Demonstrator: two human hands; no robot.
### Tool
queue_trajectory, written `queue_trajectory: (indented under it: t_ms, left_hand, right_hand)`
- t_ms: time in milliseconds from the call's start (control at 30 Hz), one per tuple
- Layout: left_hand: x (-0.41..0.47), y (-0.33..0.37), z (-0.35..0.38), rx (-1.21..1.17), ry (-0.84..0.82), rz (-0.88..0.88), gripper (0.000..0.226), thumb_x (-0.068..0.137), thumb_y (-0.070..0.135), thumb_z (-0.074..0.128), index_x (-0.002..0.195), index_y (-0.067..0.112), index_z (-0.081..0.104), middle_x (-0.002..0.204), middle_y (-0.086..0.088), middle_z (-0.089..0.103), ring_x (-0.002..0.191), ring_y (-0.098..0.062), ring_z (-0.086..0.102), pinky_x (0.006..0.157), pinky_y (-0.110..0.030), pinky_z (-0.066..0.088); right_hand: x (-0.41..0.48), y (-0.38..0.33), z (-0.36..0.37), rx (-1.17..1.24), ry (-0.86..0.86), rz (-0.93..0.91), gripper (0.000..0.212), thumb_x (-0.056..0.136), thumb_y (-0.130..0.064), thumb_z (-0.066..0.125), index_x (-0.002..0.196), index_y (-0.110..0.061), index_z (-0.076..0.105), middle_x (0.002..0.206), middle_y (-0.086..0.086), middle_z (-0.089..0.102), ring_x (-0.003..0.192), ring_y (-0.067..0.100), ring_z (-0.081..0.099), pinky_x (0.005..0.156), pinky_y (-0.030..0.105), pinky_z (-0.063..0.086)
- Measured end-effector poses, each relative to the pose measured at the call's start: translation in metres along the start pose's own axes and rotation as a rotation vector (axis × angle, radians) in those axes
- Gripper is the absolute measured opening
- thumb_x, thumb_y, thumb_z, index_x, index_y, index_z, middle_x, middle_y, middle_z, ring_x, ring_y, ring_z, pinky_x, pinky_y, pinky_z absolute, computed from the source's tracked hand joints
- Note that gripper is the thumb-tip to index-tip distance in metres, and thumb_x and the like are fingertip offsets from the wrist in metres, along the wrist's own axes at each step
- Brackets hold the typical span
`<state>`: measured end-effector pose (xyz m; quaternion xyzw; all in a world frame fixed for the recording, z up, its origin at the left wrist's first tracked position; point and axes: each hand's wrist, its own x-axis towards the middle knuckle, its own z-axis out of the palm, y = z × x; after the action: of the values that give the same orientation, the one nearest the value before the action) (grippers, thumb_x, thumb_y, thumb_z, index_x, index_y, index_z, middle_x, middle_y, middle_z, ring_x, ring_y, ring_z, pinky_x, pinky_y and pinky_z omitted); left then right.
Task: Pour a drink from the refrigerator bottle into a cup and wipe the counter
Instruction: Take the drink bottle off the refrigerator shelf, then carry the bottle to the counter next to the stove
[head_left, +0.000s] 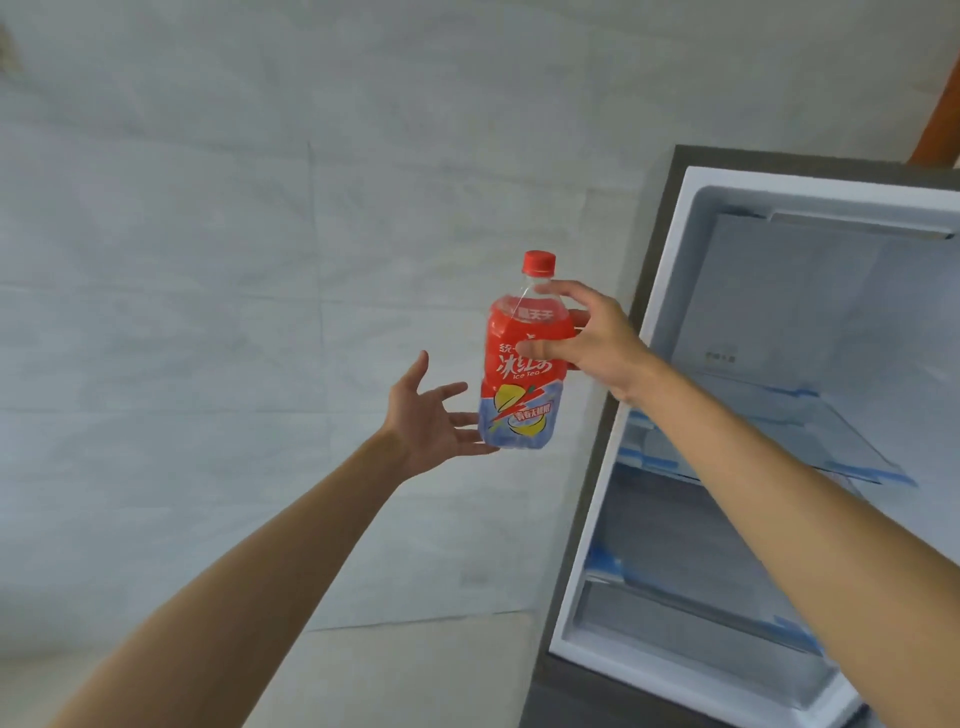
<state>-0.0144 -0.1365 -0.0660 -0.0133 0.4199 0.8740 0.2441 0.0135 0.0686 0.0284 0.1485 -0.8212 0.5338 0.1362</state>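
An ice tea bottle (522, 387) with a red cap and a red and blue label hangs upright in mid-air, left of the open refrigerator. My right hand (597, 340) grips its upper body, thumb across the red part of the label. My left hand (431, 418) is spread open just left of the bottle's base, fingertips touching or nearly touching its lower edge. No cup, cloth or counter is in view.
The refrigerator (675, 291) stands open at the right, with a grey outer frame, white inner walls and glass shelves (810, 441) edged with blue tape. A pale tiled wall (208, 312) fills the left and centre. An orange-brown strip (943, 104) shows top right.
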Motion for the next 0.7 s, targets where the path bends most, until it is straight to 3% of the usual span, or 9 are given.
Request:
queue_trajectory:
  t_ms: [267,700]
  left_hand:
    - [-0.084,0.067,-0.109,-0.026,0.106,0.099,0.084,0.092,0.071,0.037,0.150,0.011,0.032,0.141,-0.034,0.046,0.118,-0.054,0.056,0.102,-0.069,0.040]
    - [-0.218,0.143,-0.257,-0.105,0.320,0.306,0.084,0.092,0.070,0.037,0.152,0.012,0.029,0.145,-0.034,0.042,0.118,-0.053,0.055,0.098,-0.066,0.043]
  right_hand:
    - [0.023,-0.047,0.133,0.076,-0.115,-0.030,0.074,0.067,-0.023,0.089,0.132,-0.027,0.055,0.123,0.005,0.063,0.108,0.021,0.063,0.081,0.042,0.060]
    - [0.055,-0.123,0.342,0.152,-0.397,-0.158,0.073,0.071,-0.024,0.086,0.136,-0.026,0.051,0.123,0.004,0.063,0.107,0.021,0.064,0.080,0.040,0.060]
